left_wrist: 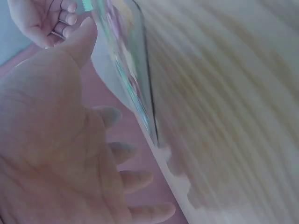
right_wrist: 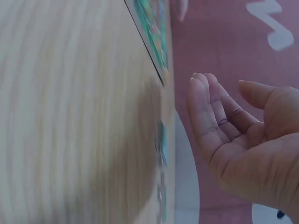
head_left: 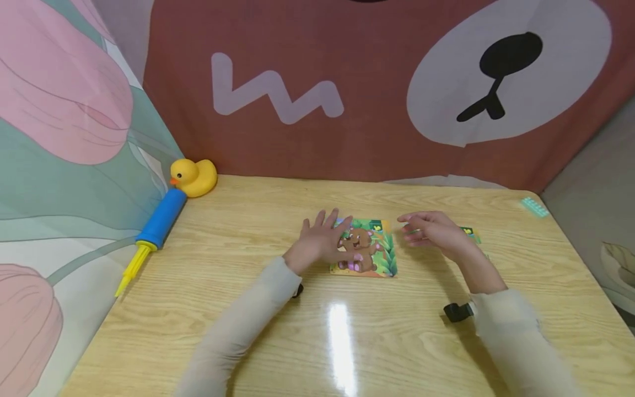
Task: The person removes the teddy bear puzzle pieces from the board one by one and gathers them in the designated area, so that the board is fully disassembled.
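A flat, square picture board (head_left: 384, 256) with a cartoon brown bear and green leaves lies on the table. My left hand (head_left: 321, 241) is over the board's left side with its fingers spread, covering part of the bear. In the left wrist view, the palm of the left hand (left_wrist: 60, 135) faces the camera and holds nothing. Right of the board hovers my right hand (head_left: 434, 230), its fingers loosely bent and nothing in them. Small green printed pieces (head_left: 468, 232) lie partly hidden behind the right hand and wrist.
A yellow rubber duck (head_left: 195, 177) sits at the table's back left corner, touching a blue and yellow hand pump (head_left: 161, 220). A mint-green ridged block (head_left: 534, 207) lies near the back right corner. Printed cloth (head_left: 297, 149) hangs behind the wooden table (head_left: 238, 231).
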Motion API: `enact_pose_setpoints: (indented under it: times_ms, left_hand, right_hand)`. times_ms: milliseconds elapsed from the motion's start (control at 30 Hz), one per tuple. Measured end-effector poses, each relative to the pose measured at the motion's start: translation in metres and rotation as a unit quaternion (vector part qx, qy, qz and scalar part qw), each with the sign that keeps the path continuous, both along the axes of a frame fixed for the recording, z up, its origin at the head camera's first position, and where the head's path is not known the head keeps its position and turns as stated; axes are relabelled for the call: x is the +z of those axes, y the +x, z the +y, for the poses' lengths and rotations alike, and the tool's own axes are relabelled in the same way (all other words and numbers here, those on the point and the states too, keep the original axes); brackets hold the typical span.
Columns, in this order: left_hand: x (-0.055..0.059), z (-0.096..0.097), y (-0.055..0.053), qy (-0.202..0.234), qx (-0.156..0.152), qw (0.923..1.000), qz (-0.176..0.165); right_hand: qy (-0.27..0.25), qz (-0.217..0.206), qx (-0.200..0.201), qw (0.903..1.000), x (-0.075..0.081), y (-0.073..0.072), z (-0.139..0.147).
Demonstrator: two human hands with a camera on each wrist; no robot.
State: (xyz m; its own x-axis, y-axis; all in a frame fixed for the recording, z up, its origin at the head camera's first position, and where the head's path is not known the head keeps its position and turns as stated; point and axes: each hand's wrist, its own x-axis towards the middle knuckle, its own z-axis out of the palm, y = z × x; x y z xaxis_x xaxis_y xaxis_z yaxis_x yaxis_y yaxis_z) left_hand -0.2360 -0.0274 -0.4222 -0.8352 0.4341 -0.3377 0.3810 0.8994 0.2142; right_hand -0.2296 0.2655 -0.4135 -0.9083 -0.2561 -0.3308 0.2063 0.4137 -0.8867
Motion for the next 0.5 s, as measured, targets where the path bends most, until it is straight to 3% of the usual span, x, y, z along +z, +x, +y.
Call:
enact_pose_setpoints:
  times_ms: [133, 333, 500]
  left_hand:
    - [-0.003, -0.007, 0.0, -0.019, -0.004, 0.9998, 0.005]
    - [-0.01, -0.002, 0.007, -0.05, -0.029, 0.9983, -0.007]
    - [-0.012, 0.002, 0.01, -0.069, -0.02, 0.9973, -0.014]
  right_hand:
    - [0.005, -0.014, 0.02, 0.9997, -0.005, -0.006, -0.021]
    - [0.019, -0.016, 0.037, 0.999, -0.011, -0.013, -0.051]
    - [0.037, -0.002, 0.04, 0.9985, -0.014, -0.016, -0.066]
